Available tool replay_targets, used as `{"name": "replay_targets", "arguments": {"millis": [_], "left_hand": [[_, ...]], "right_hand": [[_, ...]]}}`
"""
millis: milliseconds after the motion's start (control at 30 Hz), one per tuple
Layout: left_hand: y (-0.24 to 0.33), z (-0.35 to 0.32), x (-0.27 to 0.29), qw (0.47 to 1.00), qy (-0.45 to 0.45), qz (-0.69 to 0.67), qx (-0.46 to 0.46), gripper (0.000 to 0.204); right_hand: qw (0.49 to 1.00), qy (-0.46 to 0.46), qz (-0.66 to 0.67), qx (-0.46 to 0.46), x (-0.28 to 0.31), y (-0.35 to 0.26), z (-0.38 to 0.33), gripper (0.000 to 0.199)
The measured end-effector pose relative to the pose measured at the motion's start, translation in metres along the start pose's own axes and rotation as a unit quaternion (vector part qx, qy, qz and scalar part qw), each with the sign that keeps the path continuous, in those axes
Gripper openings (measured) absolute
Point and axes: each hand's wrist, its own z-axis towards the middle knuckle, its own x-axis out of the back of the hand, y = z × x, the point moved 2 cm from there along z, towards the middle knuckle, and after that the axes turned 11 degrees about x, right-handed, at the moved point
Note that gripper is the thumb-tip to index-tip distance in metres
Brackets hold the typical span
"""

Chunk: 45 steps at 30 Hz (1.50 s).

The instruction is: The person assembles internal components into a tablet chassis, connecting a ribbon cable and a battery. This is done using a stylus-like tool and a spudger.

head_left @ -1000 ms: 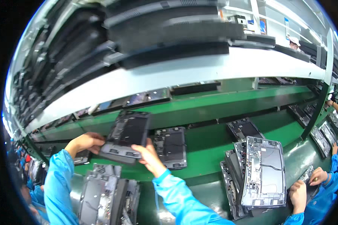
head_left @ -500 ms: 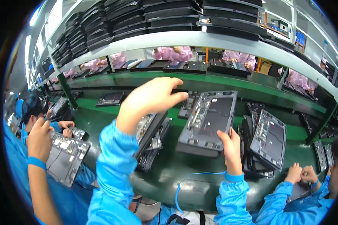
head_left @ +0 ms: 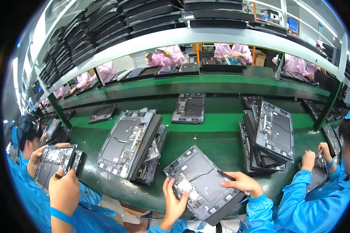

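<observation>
Both my hands hold an opened tablet (head_left: 212, 198), a flat grey-black housing with a bare circuit board and a black cable inside. It is tilted, close to my body. My left hand (head_left: 177, 200) grips its left edge, with the thumb over the circuit board. My right hand (head_left: 243, 183) grips the right edge, fingers lying over the inner face; a thin dark strip shows beside them, too unclear to name. To the left stands a stack of opened tablets (head_left: 122, 141); to the right, another uneven stack (head_left: 275, 130).
One more opened tablet pile (head_left: 188, 108) lies on the green bench (head_left: 182, 136) farther back. A metal shelf (head_left: 175, 35) with stacked black trays (head_left: 151, 17) spans above. Co-workers in blue sit close on both sides, one holding a tablet (head_left: 50, 165); people in pink work across.
My left hand has come down from above the left stack onto the tablet. My right hand has brought the tablet lower and nearer to me. The view has shifted too.
</observation>
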Motion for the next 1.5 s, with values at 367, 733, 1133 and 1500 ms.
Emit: {"name": "replay_targets", "arguments": {"millis": [367, 733, 1133, 1500], "left_hand": [[-0.007, 0.054, 0.015, 0.999, 0.018, 0.018, 0.02, 0.084], [0.005, 0.003, 0.035, 0.995, -0.059, 0.043, 0.069, 0.083], [0.005, 0.002, 0.038, 0.994, -0.031, 0.096, 0.044, 0.065], [0.011, -0.028, 0.039, 0.983, 0.019, 0.18, -0.008, 0.039]], "right_hand": [[0.922, 0.0, -0.378, 0.079, 0.012, -0.003, 0.031, 0.057], [0.803, 0.079, -0.584, 0.089, -0.024, -0.024, 0.042, 0.036], [0.904, 0.315, -0.288, 0.01, -0.079, -0.007, -0.087, 0.033], [0.822, 0.324, -0.391, 0.259, -0.041, -0.025, -0.005, 0.019]]}}
